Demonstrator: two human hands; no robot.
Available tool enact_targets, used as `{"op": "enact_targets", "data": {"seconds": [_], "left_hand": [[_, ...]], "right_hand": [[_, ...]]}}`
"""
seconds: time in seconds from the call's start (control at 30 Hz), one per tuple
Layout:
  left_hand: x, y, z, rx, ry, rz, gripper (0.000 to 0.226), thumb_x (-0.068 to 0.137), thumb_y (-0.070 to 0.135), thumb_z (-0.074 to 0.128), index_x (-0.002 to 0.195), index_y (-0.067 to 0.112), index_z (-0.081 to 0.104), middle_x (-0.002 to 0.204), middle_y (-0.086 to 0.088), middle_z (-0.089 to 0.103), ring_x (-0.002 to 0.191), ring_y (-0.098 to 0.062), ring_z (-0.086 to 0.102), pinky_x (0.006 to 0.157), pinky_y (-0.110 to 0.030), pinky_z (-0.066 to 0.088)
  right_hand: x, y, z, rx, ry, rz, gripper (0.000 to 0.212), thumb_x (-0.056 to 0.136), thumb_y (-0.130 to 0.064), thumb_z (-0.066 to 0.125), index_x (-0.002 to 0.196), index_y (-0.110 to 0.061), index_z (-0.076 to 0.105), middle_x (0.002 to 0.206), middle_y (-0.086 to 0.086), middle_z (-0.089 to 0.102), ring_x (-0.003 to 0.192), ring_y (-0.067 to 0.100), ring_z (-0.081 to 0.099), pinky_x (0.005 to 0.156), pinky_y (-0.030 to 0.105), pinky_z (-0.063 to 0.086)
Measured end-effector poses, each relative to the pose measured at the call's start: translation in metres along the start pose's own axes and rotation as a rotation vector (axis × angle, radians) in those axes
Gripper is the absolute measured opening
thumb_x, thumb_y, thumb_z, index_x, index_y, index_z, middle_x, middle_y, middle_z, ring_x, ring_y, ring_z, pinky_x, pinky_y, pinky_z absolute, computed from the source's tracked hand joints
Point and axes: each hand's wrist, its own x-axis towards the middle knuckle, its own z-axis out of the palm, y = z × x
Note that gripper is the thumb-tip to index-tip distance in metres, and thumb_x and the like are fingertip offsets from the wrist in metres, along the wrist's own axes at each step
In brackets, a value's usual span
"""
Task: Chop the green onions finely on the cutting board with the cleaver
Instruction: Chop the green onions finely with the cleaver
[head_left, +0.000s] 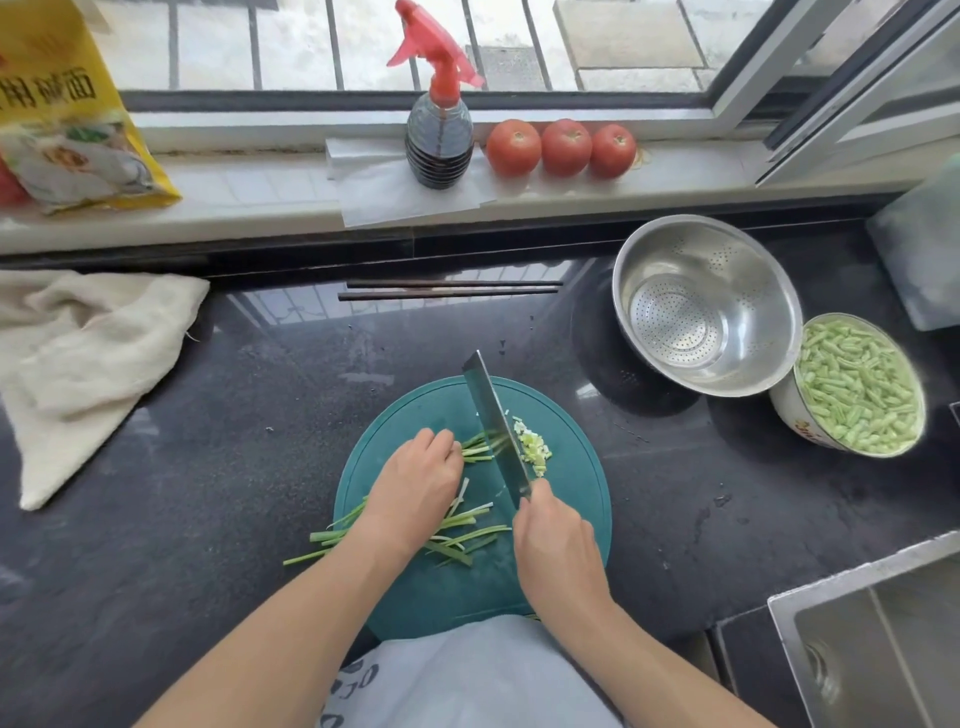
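Note:
A round teal cutting board (426, 410) lies on the dark counter in front of me. My left hand (415, 488) presses down on a bunch of green onions (480, 446), fingertips curled close to the blade. My right hand (556, 545) grips the handle of the cleaver (491, 415), whose blade stands across the onion tips. A small heap of chopped onion (535, 448) lies just right of the blade. More long onion strips (462, 535) lie loose on the board under and beside my left wrist, some reaching past its left rim.
A steel colander (670, 265) and a white bowl of cut green beans (860, 387) stand at right. Chopsticks (452, 289) lie behind the board, a beige cloth (88, 358) at left, a sink (883, 639) at lower right. A spray bottle (439, 130), three tomatoes (563, 147) and a yellow bag (62, 114) sit on the sill.

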Motion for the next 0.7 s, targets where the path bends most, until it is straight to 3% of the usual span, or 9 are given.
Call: {"op": "enact_targets", "data": {"seconds": [0.1, 0.23, 0.43, 0.7], "left_hand": [[0.000, 0.000, 0.000, 0.015, 0.003, 0.021, 0.025, 0.069, -0.001, 0.074, 0.093, 0.003, 0.070, 0.081, -0.007, 0.056, 0.072, -0.024, 0.051, 0.060, -0.036, 0.050], [-0.001, -0.001, 0.000, 0.024, -0.002, 0.052, 0.023, 0.069, 0.001, 0.074, 0.092, 0.002, 0.070, 0.081, -0.008, 0.056, 0.071, -0.024, 0.051, 0.060, -0.036, 0.051], [0.002, 0.000, -0.006, 0.012, 0.018, 0.051, 0.023, 0.063, 0.000, 0.078, 0.081, 0.007, 0.066, 0.076, -0.006, 0.054, 0.067, -0.023, 0.050, 0.056, -0.033, 0.047], [0.000, -0.002, -0.003, 0.041, 0.008, 0.064, 0.022, 0.067, 0.000, 0.073, 0.088, 0.003, 0.067, 0.079, -0.008, 0.054, 0.069, -0.024, 0.050, 0.058, -0.035, 0.048]], "right_hand": [[0.008, -0.009, -0.001, -0.032, -0.036, 0.018, 0.019, 0.105, -0.021, 0.028, 0.087, -0.017, 0.034, 0.079, 0.003, 0.056, 0.071, 0.034, 0.049, 0.062, 0.040, 0.033], [0.040, -0.027, 0.001, -0.010, 0.031, -0.027, 0.015, 0.105, -0.022, 0.033, 0.090, -0.018, 0.036, 0.090, 0.007, 0.064, 0.082, 0.036, 0.060, 0.063, 0.039, 0.037], [0.036, -0.018, -0.001, 0.039, 0.053, -0.023, 0.017, 0.105, -0.022, 0.033, 0.088, -0.019, 0.035, 0.081, 0.004, 0.056, 0.076, 0.036, 0.056, 0.063, 0.040, 0.036], [0.009, -0.005, -0.005, 0.031, 0.019, 0.013, 0.020, 0.105, -0.026, 0.030, 0.088, -0.019, 0.037, 0.071, -0.003, 0.047, 0.071, 0.031, 0.052, 0.061, 0.041, 0.037]]}}
